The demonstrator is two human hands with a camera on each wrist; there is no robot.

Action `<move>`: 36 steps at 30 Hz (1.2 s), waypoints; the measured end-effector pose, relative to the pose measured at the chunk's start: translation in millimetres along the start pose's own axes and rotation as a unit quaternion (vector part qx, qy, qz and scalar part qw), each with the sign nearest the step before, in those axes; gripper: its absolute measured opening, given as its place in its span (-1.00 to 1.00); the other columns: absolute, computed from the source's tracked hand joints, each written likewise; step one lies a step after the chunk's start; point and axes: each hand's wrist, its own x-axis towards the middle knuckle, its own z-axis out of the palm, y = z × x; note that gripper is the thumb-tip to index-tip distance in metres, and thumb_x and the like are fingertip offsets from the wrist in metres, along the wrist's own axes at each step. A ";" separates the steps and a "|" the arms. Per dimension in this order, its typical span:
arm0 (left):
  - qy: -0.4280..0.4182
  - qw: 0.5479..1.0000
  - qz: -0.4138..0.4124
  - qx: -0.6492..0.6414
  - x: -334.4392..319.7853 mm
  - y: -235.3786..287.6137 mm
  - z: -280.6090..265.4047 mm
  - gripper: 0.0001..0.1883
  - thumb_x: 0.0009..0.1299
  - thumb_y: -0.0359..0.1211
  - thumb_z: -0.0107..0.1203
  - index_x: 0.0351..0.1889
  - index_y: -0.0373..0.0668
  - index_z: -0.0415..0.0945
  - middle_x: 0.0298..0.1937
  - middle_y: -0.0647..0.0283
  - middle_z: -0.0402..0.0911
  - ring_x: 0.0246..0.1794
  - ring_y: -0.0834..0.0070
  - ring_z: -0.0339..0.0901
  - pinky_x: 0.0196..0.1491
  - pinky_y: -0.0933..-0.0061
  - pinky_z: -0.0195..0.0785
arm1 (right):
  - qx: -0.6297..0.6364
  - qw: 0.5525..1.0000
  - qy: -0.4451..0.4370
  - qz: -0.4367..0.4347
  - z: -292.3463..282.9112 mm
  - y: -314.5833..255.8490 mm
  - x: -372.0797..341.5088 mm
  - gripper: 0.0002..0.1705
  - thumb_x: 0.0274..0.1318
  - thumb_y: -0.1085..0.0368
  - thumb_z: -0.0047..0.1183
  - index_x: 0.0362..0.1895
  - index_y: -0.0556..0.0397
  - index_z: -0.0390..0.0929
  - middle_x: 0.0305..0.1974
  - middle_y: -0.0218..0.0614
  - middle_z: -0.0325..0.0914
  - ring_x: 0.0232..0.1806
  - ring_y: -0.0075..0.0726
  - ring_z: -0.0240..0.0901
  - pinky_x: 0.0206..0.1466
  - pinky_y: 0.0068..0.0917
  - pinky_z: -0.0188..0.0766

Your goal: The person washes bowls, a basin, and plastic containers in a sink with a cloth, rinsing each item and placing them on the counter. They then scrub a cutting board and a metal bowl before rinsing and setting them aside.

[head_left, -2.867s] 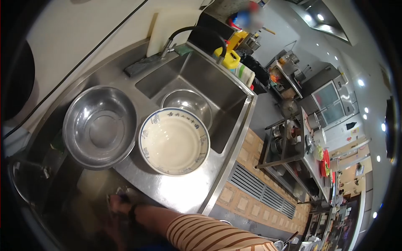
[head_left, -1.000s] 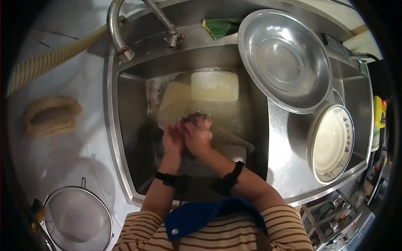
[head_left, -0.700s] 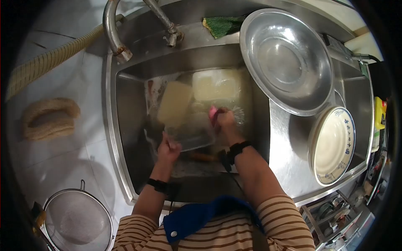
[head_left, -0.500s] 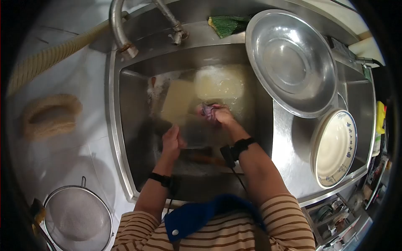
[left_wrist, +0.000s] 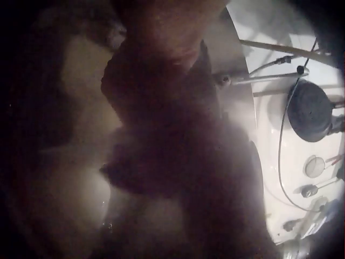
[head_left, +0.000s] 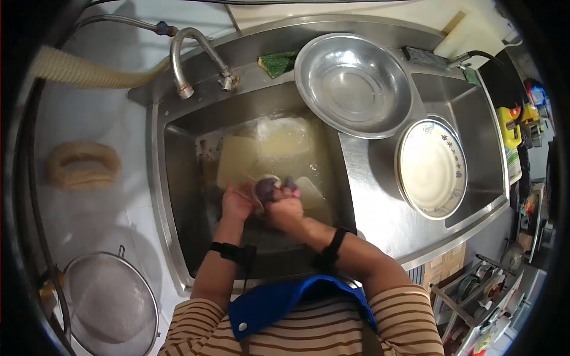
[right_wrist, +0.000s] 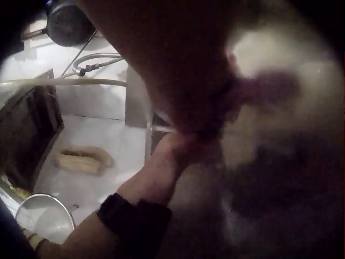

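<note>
My right hand grips a wet purple and pink cloth over the water-filled sink. Close against it, my left hand holds the edge of a small round thing with a pale rim; the cloth and fingers cover most of it, and I cannot tell its kind. In the dark, blurred right wrist view, the hands meet, with the cloth sticking out beyond them. A pale rectangular container and a yellowish flat piece lie in the cloudy water beyond the hands.
A wide steel basin and a patterned cream bowl stand right of the sink. The faucet and a green scouring pad are at the back. A brown fibrous ring and a mesh strainer lie left.
The head view has turned from the right-hand basin to the main sink. My hands parted, the left at a clear container and the right with the cloth, then came together again.
</note>
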 end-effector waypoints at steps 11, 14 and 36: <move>-0.132 0.891 0.092 0.425 -59.3 -3.7 38.6 -0.69 -0.04 -0.66 -0.21 -0.33 -0.25 0.42 -0.42 0.25 0.48 -0.38 0.45 0.48 -0.27 0.45 0.39 | 0.116 0.968 0.080 0.207 -82.0 19.4 -14.4 -0.82 -0.19 0.27 0.01 -0.39 -0.24 0.56 -0.29 -0.21 0.40 -0.14 -0.04 0.32 -0.11 -0.16 0.26; -0.148 0.935 0.087 0.310 -63.3 -13.3 32.2 -0.76 -0.08 -0.62 -0.18 -0.43 -0.24 0.39 -0.50 0.25 0.45 -0.47 0.45 0.44 -0.38 0.47 0.36 | 0.107 0.969 0.116 0.189 -53.8 13.1 -8.9 -0.79 -0.23 0.33 0.04 -0.41 -0.33 0.54 -0.28 -0.21 0.37 -0.14 -0.01 0.31 -0.14 -0.20 0.29; -0.629 0.706 -0.021 0.326 -160.8 -244.6 428.1 -0.59 0.05 -0.64 -0.12 -0.08 -0.22 0.34 -0.10 0.21 0.41 -0.01 0.45 0.32 0.08 0.48 0.12 | 0.306 0.885 -0.002 0.350 -39.5 56.5 -60.1 -0.64 -0.08 0.14 -0.01 -0.11 -0.13 0.45 0.01 -0.25 0.32 0.06 -0.16 0.24 0.07 -0.25 0.20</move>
